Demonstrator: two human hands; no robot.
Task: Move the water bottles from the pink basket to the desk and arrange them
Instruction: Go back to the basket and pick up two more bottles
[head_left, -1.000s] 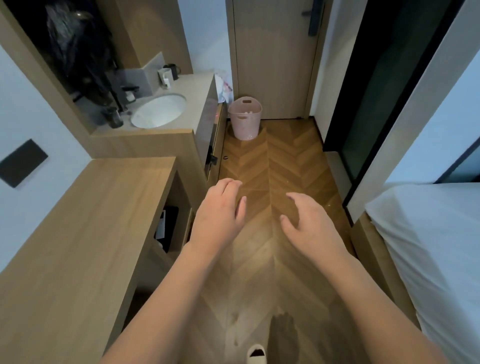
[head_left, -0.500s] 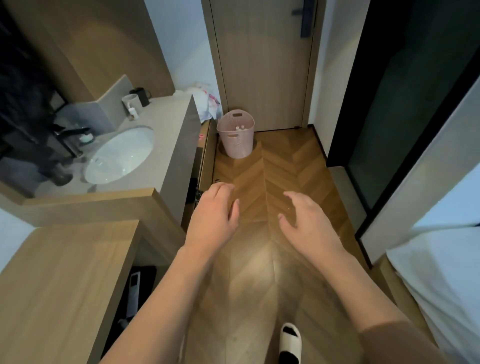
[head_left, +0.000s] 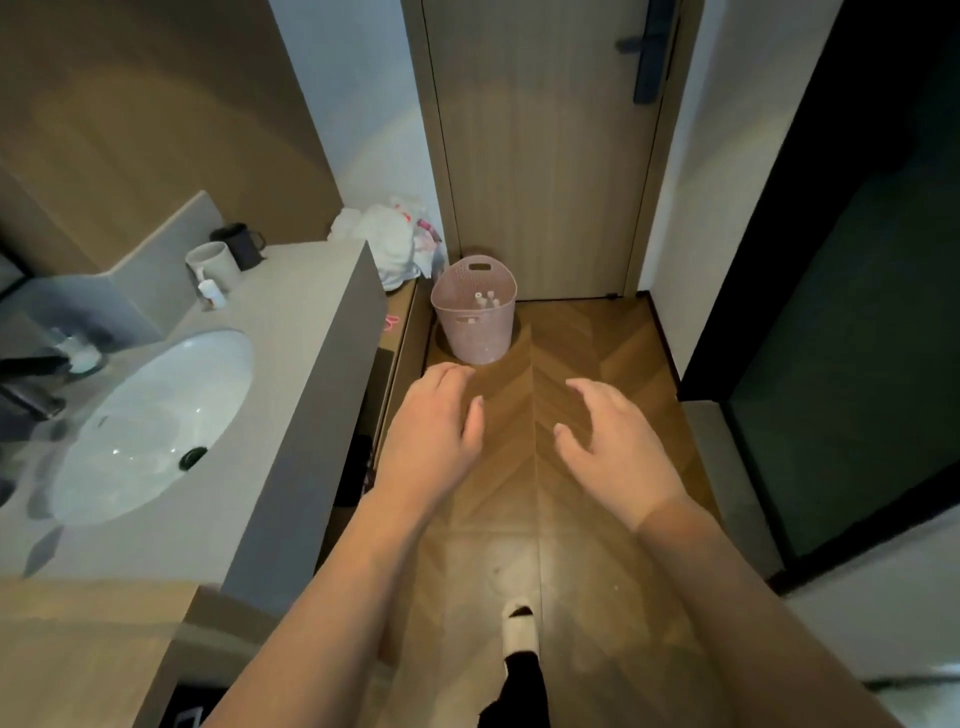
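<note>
change vs earlier: view has moved toward the door (head_left: 545, 156); pink basket (head_left: 474, 322) now larger and nearer, wooden worktop (head_left: 78, 649) mostly out of view at bottom left, only its far corner shows.
hands vs earlier: same pose, both held out ahead, nothing picked up.
left hand (head_left: 434, 431): palm down, fingers loosely spread, empty, just short of the basket.
right hand (head_left: 618, 447): fingers curled apart, empty, over the floor (head_left: 597, 364).
pink basket: perforated plastic, oval rim, slot handle; upright on the floor at the foot of the door, beside the far end of the sink counter (head_left: 291, 364).
water bottles (head_left: 485, 300): only white caps and necks show above the rim, clustered inside; count unclear.
foot: white slipper (head_left: 519, 626) on the floor, bottom centre.
</note>
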